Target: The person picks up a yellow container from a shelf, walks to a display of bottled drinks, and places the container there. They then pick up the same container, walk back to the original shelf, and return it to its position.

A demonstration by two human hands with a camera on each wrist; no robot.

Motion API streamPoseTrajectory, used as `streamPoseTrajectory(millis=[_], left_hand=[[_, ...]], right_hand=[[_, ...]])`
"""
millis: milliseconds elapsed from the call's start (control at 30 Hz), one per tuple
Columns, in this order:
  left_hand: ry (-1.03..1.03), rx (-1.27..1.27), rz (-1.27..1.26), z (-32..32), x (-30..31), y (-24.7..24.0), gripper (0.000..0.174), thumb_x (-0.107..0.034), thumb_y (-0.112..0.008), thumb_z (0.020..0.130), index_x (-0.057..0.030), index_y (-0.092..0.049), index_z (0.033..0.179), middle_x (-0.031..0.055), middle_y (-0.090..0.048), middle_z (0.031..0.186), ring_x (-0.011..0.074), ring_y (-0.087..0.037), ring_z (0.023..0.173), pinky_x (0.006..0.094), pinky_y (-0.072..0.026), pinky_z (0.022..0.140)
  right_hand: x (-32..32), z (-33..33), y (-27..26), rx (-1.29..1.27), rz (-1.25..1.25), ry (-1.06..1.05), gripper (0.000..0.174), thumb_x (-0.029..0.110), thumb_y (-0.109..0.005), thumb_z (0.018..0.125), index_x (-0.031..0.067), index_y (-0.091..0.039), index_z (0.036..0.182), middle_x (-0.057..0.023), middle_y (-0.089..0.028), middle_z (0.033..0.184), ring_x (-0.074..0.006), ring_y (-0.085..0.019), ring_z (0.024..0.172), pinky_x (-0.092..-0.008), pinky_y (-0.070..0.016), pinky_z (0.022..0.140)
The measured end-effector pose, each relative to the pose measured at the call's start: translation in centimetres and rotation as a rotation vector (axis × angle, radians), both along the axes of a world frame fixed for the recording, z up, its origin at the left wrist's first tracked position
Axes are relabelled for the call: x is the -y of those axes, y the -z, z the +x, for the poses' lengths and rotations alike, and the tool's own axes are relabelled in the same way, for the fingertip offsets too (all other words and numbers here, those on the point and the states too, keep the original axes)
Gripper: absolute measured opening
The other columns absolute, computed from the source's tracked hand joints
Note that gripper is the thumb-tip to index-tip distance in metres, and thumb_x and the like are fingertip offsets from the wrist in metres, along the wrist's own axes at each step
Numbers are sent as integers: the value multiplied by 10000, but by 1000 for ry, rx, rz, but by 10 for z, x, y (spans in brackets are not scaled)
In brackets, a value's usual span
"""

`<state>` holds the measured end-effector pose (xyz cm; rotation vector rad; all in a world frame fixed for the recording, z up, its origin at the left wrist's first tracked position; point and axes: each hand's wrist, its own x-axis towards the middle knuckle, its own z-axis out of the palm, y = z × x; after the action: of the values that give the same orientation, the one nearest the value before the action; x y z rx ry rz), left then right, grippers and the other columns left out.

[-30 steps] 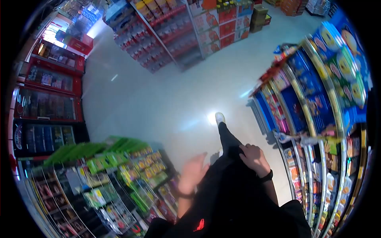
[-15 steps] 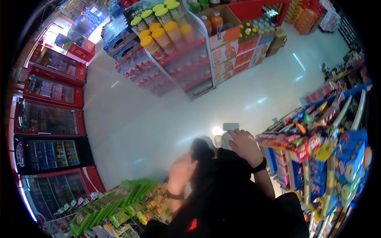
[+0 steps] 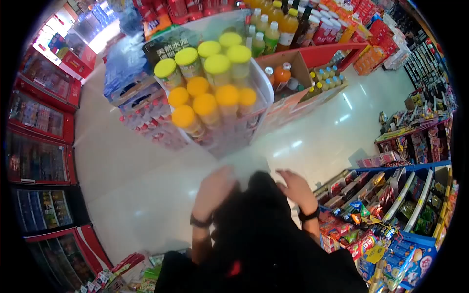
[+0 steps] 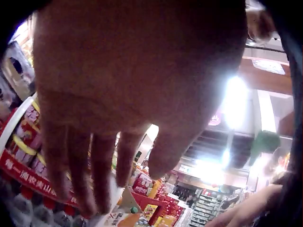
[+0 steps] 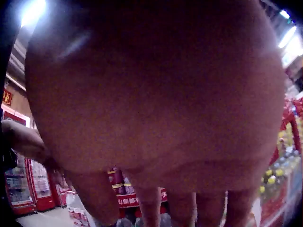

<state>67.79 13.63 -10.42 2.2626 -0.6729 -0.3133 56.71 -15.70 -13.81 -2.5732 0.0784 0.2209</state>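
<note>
My left hand (image 3: pixel 213 191), somewhat blurred, is in front of my body at the left in the head view, holding nothing. To its right is my right hand (image 3: pixel 296 189), also empty, its thumb apart from the fingers. In the left wrist view the fingers of the left hand (image 4: pixel 118 94) point down, spread and fairly straight. The right wrist view shows the back of the right hand (image 5: pixel 156 113) with fingers extended. Beyond both hands stands a display of canisters with orange lids (image 3: pixel 205 104) and yellow-green lids (image 3: pixel 217 64).
Red-framed glass-door coolers (image 3: pixel 39 156) line the left side. Bottles stand in a carton (image 3: pixel 303 73) behind the display. Shelves of packaged snacks (image 3: pixel 364 215) are at the right. Pale floor (image 3: pixel 137 195) lies between the coolers and the display.
The canister display has come nearer and lower in the head view, and the right shelves have shifted down. Both hands have moved within the view, still empty; the foot is no longer visible.
</note>
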Motion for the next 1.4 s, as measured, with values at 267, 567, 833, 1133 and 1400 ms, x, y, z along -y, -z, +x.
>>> streamPoseTrajectory(millis=[267,567,833,1133,1400], left_hand=[[-266,127,-374,110,46,-75,351,6,-669,928,-11,-629,1276,138,-676,1310,289,-650,1197,373,-532,986],[-780,211,-282,170,109,-83,598,-35,-763,864,-29,-524,1412,164,-580,1447,300,-581,1303,406,-524,1027],[-1106,238,-127,200,171,-84,736,-185,-844,833,-3,-484,1449,225,-571,1418,431,-557,1294,478,-452,1105],[-1190,399,-1,184,188,-96,662,-82,-868,748,-50,-590,1349,188,-667,1338,392,-655,1194,427,-541,1008],[-1254,559,-50,92,181,-104,728,-15,-894,689,-55,-587,1347,214,-664,1358,381,-669,1210,442,-543,1025]], right_hand=[[-2,184,-66,301,270,46,606,96,-698,901,55,-501,1472,-185,-616,1342,-346,-652,1115,-423,-526,950],[32,348,-115,595,475,-255,637,30,-749,793,24,-537,1394,-205,-550,1423,-388,-547,1281,-460,-445,1092],[34,392,-119,676,370,-696,401,67,-740,761,67,-685,1158,-155,-625,1352,-408,-565,1252,-483,-472,1054],[26,381,-127,719,335,-833,336,114,-687,839,111,-722,1173,-109,-655,1338,-339,-587,1265,-539,-409,1136],[-1,322,-143,665,641,-1119,415,-38,-641,727,60,-730,1121,-191,-639,1357,-383,-632,1185,-456,-546,971]])
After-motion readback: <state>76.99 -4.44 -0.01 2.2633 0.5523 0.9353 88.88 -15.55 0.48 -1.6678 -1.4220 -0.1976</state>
